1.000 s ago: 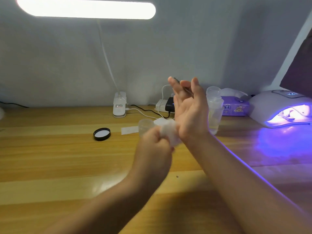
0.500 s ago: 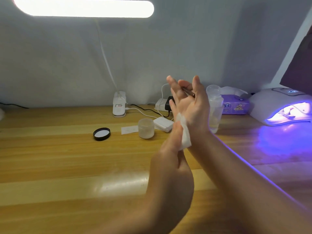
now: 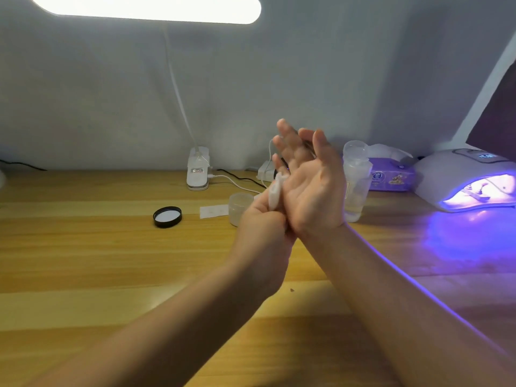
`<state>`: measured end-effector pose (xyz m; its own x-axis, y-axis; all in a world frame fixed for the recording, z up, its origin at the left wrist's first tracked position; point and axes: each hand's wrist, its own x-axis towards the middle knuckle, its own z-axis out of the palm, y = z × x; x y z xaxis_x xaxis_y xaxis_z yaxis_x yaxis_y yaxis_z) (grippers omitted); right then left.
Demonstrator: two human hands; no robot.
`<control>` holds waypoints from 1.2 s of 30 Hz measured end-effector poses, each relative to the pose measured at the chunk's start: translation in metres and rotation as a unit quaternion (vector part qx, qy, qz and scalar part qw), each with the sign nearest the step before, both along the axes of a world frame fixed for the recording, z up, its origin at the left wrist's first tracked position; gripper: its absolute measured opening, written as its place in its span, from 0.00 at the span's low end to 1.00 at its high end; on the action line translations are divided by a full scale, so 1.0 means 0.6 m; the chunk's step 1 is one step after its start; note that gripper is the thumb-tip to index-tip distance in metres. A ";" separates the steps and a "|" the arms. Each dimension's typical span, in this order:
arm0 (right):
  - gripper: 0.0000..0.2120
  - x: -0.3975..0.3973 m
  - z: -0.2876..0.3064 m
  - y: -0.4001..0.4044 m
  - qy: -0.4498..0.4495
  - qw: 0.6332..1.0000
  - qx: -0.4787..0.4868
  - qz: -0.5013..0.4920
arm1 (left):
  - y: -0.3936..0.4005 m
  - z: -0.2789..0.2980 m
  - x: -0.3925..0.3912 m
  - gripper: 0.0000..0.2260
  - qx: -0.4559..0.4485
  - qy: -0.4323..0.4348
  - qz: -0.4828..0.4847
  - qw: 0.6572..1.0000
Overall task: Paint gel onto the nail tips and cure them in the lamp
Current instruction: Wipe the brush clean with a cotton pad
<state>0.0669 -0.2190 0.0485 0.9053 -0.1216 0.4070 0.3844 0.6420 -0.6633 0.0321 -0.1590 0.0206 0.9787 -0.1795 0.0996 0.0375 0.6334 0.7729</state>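
Two bare hands, left point(image 3: 261, 233) and right point(image 3: 312, 191); one white folded wipe point(image 3: 274, 192); one round black lid point(image 3: 167, 217) at 9 o'clock; one frosted plastic jar point(image 3: 238, 208); one clear plastic bottle point(image 3: 356, 180); one glowing white curing lamp point(image 3: 469, 180) at 3 o'clock.

The left hand point(image 3: 262, 233) blocks most of the small frosted jar point(image 3: 238, 203), and the right hand point(image 3: 310, 188) covers one side of the clear bottle point(image 3: 356, 185) and whatever thin tool sits between its blurred fingers. Inside the glowing curing lamp point(image 3: 469, 180), cut by the right edge, shapes are too washed out to identify. The overhead light bar point(image 3: 150, 7) runs off the top.
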 end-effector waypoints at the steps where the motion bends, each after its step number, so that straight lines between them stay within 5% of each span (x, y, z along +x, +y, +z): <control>1: 0.14 0.001 0.001 -0.002 -0.005 1.000 -0.006 -0.001 | -0.001 -0.003 -0.003 0.30 0.003 0.000 0.000 1.000; 7: 0.15 0.006 0.003 -0.011 -0.010 0.998 -0.039 -0.043 | -0.005 -0.021 -0.043 0.25 0.087 0.004 -0.048 0.995; 12: 0.11 0.010 0.008 -0.034 -0.058 0.974 -0.115 -0.187 | 0.017 -0.034 -0.081 0.19 0.209 -0.066 -0.101 0.971; 14: 0.12 0.013 0.000 -0.041 -0.053 0.969 -0.121 -0.210 | 0.035 -0.032 -0.066 0.18 0.186 -0.060 -0.045 0.980; 17: 0.13 0.017 -0.017 -0.030 -0.040 0.972 -0.143 -0.184 | 0.055 -0.026 -0.009 0.22 0.195 -0.014 0.102 0.975; 21: 0.20 0.015 -0.042 -0.003 -0.039 0.982 -0.146 -0.115 | 0.029 -0.013 -0.002 0.19 0.242 -0.078 0.014 0.967; 24: 0.13 0.014 -0.044 -0.008 -0.032 0.990 -0.093 -0.101 | 0.009 -0.012 -0.027 0.25 0.255 -0.089 0.008 0.963; 29: 0.11 0.021 -0.025 -0.037 -0.033 0.986 -0.104 -0.124 | 0.042 -0.016 -0.071 0.19 0.342 -0.118 -0.034 0.932; 31: 0.11 0.024 -0.019 -0.046 -0.027 0.984 -0.115 -0.131 | 0.066 -0.020 -0.062 0.11 0.471 -0.168 0.014 0.866; 34: 0.12 0.027 -0.017 -0.049 -0.034 0.984 -0.120 -0.130 | 0.090 -0.023 -0.007 0.04 0.708 -0.263 0.197 0.625; 36: 0.13 0.027 -0.017 -0.049 -0.041 0.984 -0.119 -0.128 | 0.086 -0.023 0.021 0.06 0.768 -0.289 0.244 0.517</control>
